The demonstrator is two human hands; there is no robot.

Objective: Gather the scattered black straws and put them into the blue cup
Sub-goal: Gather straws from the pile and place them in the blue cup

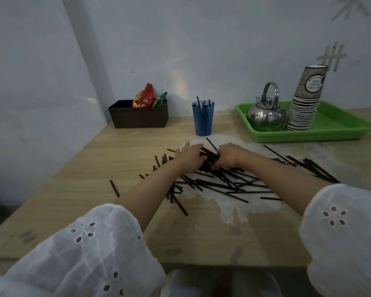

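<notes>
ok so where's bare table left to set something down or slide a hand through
Free: the strip between brown box and blue cup; the left side from the box down to the lone straw; the near edge between the sleeves. Crowded: straws heaped around the left hand and right hand, green tray filling the far right.

counting now: one blue cup (202, 121), several straw ends poking out. black straws (219, 185) on the table, dozens, too tangled for an exact count. two hands: left hand (191, 156), right hand (228, 155). one kettle (266, 115), one green tray (334, 127), one stack of paper cups (304, 103), one dark box (137, 118), two snack packets (144, 96).
</notes>
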